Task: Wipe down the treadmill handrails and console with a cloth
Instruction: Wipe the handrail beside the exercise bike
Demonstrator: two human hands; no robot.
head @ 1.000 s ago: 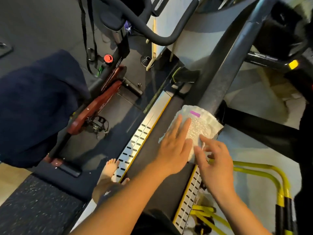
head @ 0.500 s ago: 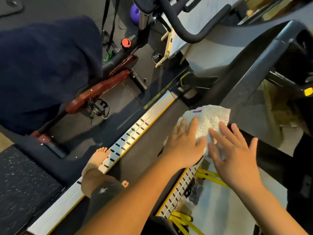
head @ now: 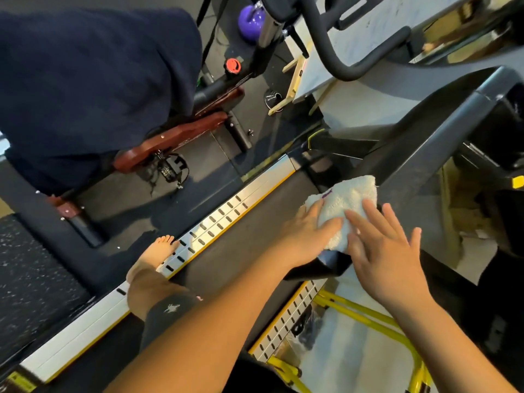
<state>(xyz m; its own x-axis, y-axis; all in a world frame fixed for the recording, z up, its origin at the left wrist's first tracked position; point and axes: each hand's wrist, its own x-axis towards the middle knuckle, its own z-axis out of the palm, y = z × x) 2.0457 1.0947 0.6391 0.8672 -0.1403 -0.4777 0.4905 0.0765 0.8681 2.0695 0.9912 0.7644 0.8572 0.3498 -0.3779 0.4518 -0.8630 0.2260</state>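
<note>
The treadmill (head: 249, 231) fills most of the floor here, its dark belt running between two silver side rails with slotted treads, the far end hidden under the person's arms and the console end cut off at the top right. One black handrail (head: 419, 148) slants down from that corner; its lower end is covered by the cloth (head: 344, 198), so where the rail stops is hard to make out. Left of the treadmill stands an exercise bike (head: 181, 131), half buried beneath a dark blue garment (head: 85, 80) draped over it, with one red knob (head: 232, 65) showing and a purple kettlebell (head: 251, 19) beyond, partly blocked by the bike's post. Right of the treadmill, yellow tubing (head: 365, 316) frames something blurred and unreadable. One bare foot (head: 154, 258) rests on the near side rail. The single white cloth lies bunched on the handrail with a small purple tag. The left hand (head: 307, 232) lies flat, fingers pressing the cloth's near edge without gripping; the right hand (head: 388, 251) is spread wide, its fingertips touching the cloth.
</note>
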